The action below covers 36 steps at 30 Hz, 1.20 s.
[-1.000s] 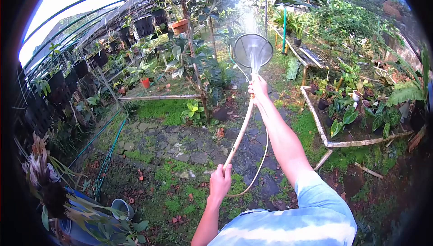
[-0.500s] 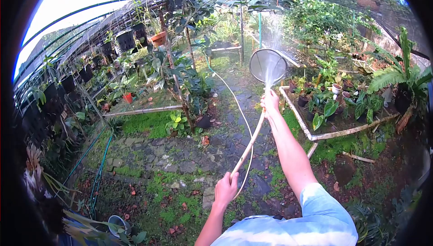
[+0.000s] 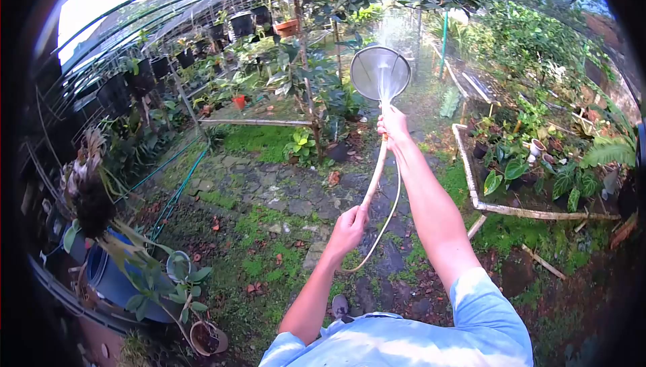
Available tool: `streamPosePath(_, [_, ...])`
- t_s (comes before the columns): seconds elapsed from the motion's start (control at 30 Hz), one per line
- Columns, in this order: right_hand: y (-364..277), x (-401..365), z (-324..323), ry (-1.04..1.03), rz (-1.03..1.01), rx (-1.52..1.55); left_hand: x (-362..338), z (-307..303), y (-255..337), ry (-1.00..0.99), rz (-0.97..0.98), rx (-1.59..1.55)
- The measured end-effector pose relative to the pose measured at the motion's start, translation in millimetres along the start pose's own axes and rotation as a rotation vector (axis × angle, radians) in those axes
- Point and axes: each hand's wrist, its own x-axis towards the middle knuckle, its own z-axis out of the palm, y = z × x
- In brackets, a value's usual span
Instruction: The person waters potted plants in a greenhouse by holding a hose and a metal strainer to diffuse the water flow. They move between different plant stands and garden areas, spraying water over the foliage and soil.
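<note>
A pale garden hose (image 3: pixel 374 182) runs up through both my hands. It ends in a wide, round, dark-rimmed spray head (image 3: pixel 369 77), and a fine mist leaves its far side. White water shows through the translucent disc and around its neck. My right hand (image 3: pixel 393 123) is closed round the hose just below the head, with the arm stretched forward. Lower down and to the left, my left hand (image 3: pixel 347 231) grips the same hose. Below the hands, a thin loop of hose (image 3: pixel 381 236) hangs over the stone path.
Mossy stone paving (image 3: pixel 259 182) runs ahead. On the right stands a low framed bed (image 3: pixel 538 214) of potted plants. Hanging pots and a mesh bench (image 3: pixel 259 122) line the left. A blue barrel (image 3: pixel 111 276), a potted plant (image 3: pixel 207 337) and green hoses (image 3: pixel 176 195) lie nearer.
My view has turned left, and the barrel and a shoe now show. The spray head has moved left and up in view, swinging toward the left side. Both hands keep their grip on the hose.
</note>
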Motion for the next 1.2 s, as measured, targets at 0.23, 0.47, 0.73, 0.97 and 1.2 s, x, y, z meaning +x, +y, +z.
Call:
streamPosePath(0.23, [-48,-37,53,-0.126,-0.022,0.018,-33,10,40,0.215,0.070,-0.002])
streamPosePath(0.47, [-56,-80,81,-0.194,-0.029,-0.018,-71,2,49,0.287,0.078,0.040])
streamPosePath(0.73, [-26,-103,104,-0.189,0.049,-0.066,-107,-37,58,0.253,0.000,0.007])
streamPosePath(0.97, [-15,-134,139,-0.167,0.048,-0.058,-130,-73,53,0.238,0.030,0.005])
streamPosePath(1.2, [6,-146,137,-0.160,0.089,-0.101,-144,-86,40,0.160,0.035,-0.036])
